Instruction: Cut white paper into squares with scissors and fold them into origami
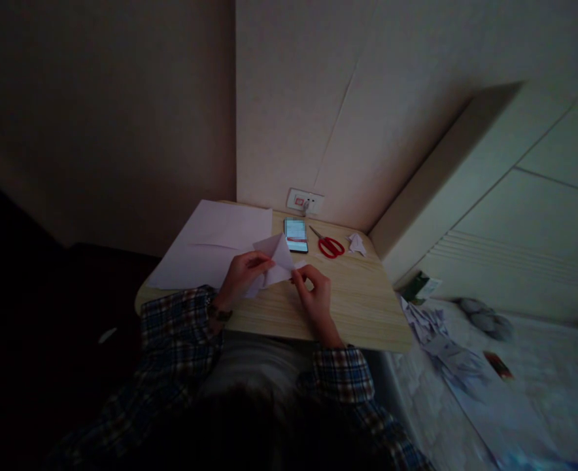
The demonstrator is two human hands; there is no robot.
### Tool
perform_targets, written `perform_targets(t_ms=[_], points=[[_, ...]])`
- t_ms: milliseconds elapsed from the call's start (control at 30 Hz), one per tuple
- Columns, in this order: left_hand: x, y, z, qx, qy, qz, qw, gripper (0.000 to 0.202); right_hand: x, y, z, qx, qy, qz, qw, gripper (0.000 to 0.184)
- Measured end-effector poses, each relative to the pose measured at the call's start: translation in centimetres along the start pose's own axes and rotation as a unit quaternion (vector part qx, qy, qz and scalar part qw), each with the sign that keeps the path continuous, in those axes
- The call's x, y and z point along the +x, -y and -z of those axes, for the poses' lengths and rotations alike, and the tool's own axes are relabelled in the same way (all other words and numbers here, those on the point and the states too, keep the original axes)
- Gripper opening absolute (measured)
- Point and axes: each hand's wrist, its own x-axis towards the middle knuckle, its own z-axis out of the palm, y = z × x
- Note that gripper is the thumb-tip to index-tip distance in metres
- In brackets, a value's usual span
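A folded sheet of white paper (280, 254), with a pointed top, is held between my two hands over the small wooden table. My left hand (244, 271) pinches its left side with thumb and fingers. At its lower right corner, my right hand (312, 286) grips the edge between thumb and forefinger. Larger white paper sheets (220, 229) lie flat on the table behind my left hand. Just beyond the folded paper is a phone (296, 234) with its screen lit. The exact folds near my fingers are partly hidden.
Red-handled scissors (331, 246) and a small folded paper piece (356, 244) lie at the table's (362, 314) back right. A wall socket (305, 200) with a plug sits above the back edge. To the right, a bed (554, 366) bears scattered papers (446, 353).
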Motion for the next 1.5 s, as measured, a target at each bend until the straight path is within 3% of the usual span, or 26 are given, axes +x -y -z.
perform_targets(t_ms=[167,467,767,967,1500], points=[[0.12,0.05,0.08,0.015,0.003,-0.002,1.000,0.027,-0.03,-0.19,-0.05,0.009,0.018,-0.002,1.000,0.032],[0.13,0.08,-0.19,0.023,0.046,-0.014,0.999,0.028,0.02,-0.31,0.17,0.015,-0.020,-0.021,0.999,0.032],[0.30,0.55,-0.05,0.026,0.044,-0.006,0.999,0.026,-0.03,-0.05,0.17,0.017,-0.014,-0.019,1.000,0.032],[-0.03,-0.20,-0.26,0.005,0.084,0.017,0.996,0.035,-0.05,-0.19,0.47,0.009,-0.055,-0.037,0.998,0.033],[-0.13,0.13,-0.06,-0.018,0.113,0.026,0.993,0.027,-0.02,-0.24,0.52,0.016,-0.075,-0.055,0.996,0.033]])
